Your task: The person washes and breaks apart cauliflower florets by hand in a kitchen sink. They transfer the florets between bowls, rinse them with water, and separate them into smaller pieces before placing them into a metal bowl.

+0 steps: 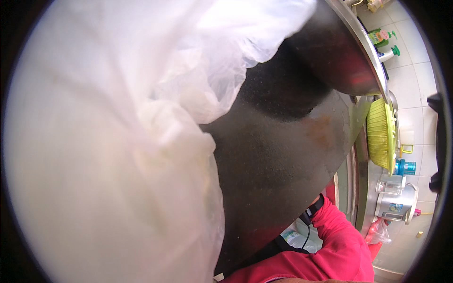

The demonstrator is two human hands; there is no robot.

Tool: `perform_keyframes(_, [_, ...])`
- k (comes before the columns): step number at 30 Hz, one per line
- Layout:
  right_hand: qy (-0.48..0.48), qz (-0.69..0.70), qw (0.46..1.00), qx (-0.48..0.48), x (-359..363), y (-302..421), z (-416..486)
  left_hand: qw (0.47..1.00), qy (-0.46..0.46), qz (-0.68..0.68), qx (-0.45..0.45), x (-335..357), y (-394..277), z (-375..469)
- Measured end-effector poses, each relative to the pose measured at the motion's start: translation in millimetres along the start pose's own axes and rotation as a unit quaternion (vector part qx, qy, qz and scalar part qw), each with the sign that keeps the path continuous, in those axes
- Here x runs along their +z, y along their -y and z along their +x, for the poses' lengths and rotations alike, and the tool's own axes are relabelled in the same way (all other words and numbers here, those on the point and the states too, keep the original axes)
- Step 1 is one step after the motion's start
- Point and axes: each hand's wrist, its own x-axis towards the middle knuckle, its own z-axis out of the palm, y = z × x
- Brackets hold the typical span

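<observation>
Neither of my hands shows. An arm in a red sleeve (339, 233) enters at the lower right; whose it is, I cannot tell. Its wrist carries a black band (316, 206) with a dark device and a cable, and its hand is hidden behind the edge of a large dark surface (269, 159). That surface looks wet and has a brownish patch. Close to the camera, a blurred white plastic bag (170, 184) covers the left half of the view. What it holds is unclear. At the upper right is a dark metal vessel (339, 46) with a silver rim.
The view lies sideways. Along a white tiled wall (410, 85) stand green-topped pump bottles (380, 38), a yellow-green plastic basket (380, 134), a clear plastic container (391, 185) and a white appliance (396, 207). A red item in a clear bag (378, 231) sits beyond the sleeve.
</observation>
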Motion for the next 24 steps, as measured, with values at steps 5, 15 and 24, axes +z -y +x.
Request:
perform_keyframes(5, [0.004,0.001,1.000,-0.001,1,0,0,1.000,0.004,-0.006,0.000,4,-2,-3])
perform_keyframes(15, [0.011,0.009,1.000,-0.002,2,6,1,1.000,0.010,0.001,0.001,5,-5,-12])
perform_keyframes(24, [0.019,0.015,1.000,-0.005,2,9,3,0.999,-0.003,0.052,0.004,9,-14,-19])
